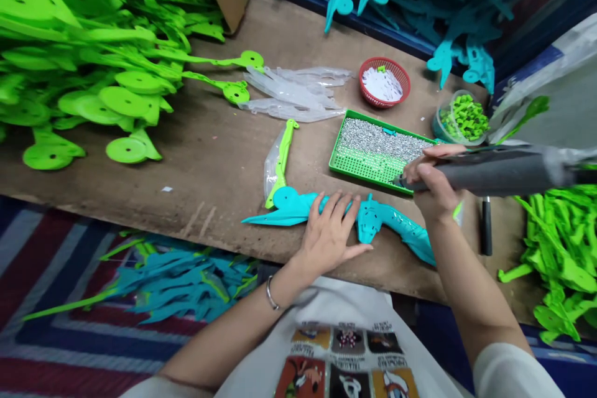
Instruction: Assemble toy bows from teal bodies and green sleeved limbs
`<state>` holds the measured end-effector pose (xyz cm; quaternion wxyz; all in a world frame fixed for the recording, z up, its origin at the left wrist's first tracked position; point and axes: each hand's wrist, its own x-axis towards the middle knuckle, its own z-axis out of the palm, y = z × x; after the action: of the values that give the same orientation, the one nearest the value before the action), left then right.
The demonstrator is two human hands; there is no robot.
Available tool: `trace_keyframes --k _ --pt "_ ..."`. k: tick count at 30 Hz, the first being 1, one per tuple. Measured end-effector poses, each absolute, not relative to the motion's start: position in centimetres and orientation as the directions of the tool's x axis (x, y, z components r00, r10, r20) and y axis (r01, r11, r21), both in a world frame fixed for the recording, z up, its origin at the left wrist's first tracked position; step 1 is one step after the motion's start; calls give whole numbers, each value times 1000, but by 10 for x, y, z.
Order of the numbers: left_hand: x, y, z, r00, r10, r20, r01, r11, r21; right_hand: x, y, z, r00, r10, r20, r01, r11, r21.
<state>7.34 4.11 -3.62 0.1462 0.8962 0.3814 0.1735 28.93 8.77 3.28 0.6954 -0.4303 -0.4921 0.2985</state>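
Note:
My left hand (330, 230) lies flat with its fingers spread over a teal plastic part (291, 205), steadying it against the table. That part is long and curved, with a pointed left end and a bent right end partly behind my right forearm. In my right hand (436, 183) is a dark grey electric screwdriver (494, 171), held level. Its tip is over the near right side of a green perforated tray (333, 158) of small silvery screws (373, 137). A lime-green part with a clear plastic piece (280, 165) lies just beyond the teal part's left end.
Lime-green parts (93, 74) are heaped at left, more (559, 255) at right. Clear pieces (298, 93), a red basket (408, 84) and a tub of green bits (464, 118) stand behind. A black-handled tool (485, 230) lies right. Teal parts (186, 280) lie below the table edge.

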Motion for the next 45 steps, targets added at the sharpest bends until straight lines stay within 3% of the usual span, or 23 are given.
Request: trace_keyframes --k 3,9,16,21,27,29,31,33,35,45 --pt "74 42 -35 654 733 188 633 -667 393 280 59 50 272 864 424 -75 458 -886" --pt "74 41 -36 656 729 195 631 -671 388 263 -1 36 154 957 247 -106 265 -958" --pt "73 41 -36 662 724 194 631 -678 377 255 -10 13 113 964 242 -122 255 -959" --pt "73 40 -39 658 726 200 630 -677 381 258 -5 5 28 962 272 -49 273 -961" --pt "73 41 -40 652 729 209 625 -673 396 272 13 23 -170 978 125 64 137 -988" --pt "73 41 -39 653 729 205 626 -672 395 277 27 30 -120 978 172 0 173 -985" --pt "75 41 -38 654 731 196 630 -670 394 282 47 32 88 947 310 -55 315 -947" --pt "80 39 -37 659 728 189 627 -670 397 286 70 29 304 861 408 -19 433 -901" --pt "87 33 -37 669 718 194 614 -680 401 290 90 20 411 811 416 41 440 -897" --pt "104 4 -46 810 494 316 427 -866 259 294 118 -16 440 795 418 123 408 -905"
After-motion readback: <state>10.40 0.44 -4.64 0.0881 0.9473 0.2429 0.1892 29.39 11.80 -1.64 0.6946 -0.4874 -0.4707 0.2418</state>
